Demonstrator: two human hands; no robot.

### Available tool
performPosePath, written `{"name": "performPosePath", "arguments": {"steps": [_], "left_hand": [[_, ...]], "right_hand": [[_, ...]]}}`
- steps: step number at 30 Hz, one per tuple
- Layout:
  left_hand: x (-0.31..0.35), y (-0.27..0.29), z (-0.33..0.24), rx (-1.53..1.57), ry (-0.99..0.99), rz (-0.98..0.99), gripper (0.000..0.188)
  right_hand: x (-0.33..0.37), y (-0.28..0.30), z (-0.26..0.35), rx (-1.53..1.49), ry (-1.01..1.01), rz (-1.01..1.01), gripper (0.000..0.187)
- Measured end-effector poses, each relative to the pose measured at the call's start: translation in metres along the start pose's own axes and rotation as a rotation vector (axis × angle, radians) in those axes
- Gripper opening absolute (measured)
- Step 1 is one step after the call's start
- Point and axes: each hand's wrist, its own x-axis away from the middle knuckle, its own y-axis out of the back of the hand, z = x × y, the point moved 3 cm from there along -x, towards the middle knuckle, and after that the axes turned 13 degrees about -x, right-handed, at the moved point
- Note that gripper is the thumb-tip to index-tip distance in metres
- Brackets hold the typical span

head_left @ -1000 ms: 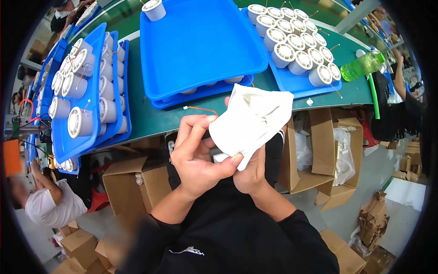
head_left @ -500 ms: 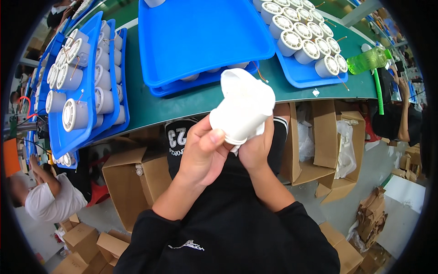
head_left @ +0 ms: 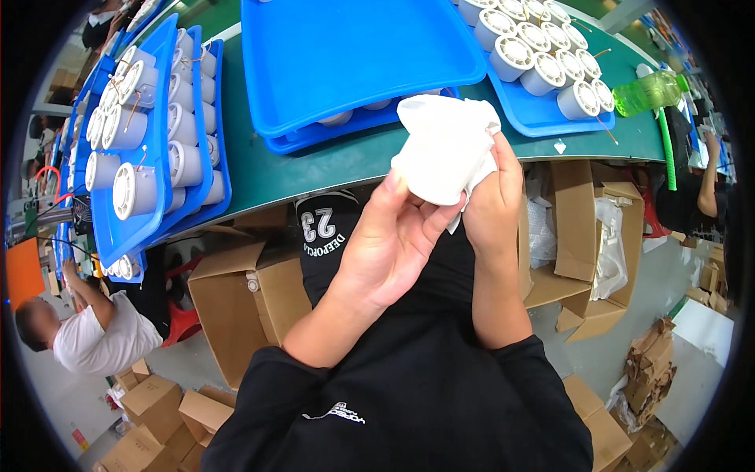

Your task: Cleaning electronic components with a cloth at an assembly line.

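Above my lap, in front of the table edge, both hands hold a white cylindrical plastic housing (head_left: 432, 175). My left hand (head_left: 385, 244) is closed on its lower left side, thumb in front and fingers beneath. On the right, my right hand (head_left: 495, 200) grips a thin white cloth (head_left: 474, 118) pressed against the housing. The cloth drapes over the far end, and a corner hangs below. Strong brightness blurs the border between cloth and housing. The right fingertips are mostly hidden behind them.
An upper blue tray (head_left: 354, 63) lies over another tray of parts. Stacked trays of white round motor units (head_left: 134, 191) stand left; another blue tray (head_left: 543, 122) of them is right, beside a green bottle (head_left: 649, 94). Cardboard boxes (head_left: 228, 303) sit below. A person (head_left: 106, 334) works at left.
Both hands have moved right with the housing and turned it more upright. The right hand has come up along its side, with the cloth now spread over more of it.
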Motion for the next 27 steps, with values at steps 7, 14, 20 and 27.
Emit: {"name": "performPosePath", "arguments": {"steps": [7,14,20,27], "left_hand": [[0.005,-0.008,-0.001,-0.105,-0.144,-0.035,0.051],[0.008,-0.008,-0.002,-0.357,-0.240,-0.071,0.060],[0.010,-0.008,-0.004,-0.376,-0.259,-0.114,0.055],[0.008,-0.004,-0.009,-0.307,-0.382,-0.180,0.051]], "right_hand": [[0.005,0.025,-0.004,0.020,0.024,-0.059,0.032],[0.015,0.039,0.015,0.183,0.300,-0.243,0.026],[0.033,0.028,0.046,0.675,0.598,0.033,0.027],[0.035,0.029,0.047,0.667,0.635,-0.012,0.019]]}}
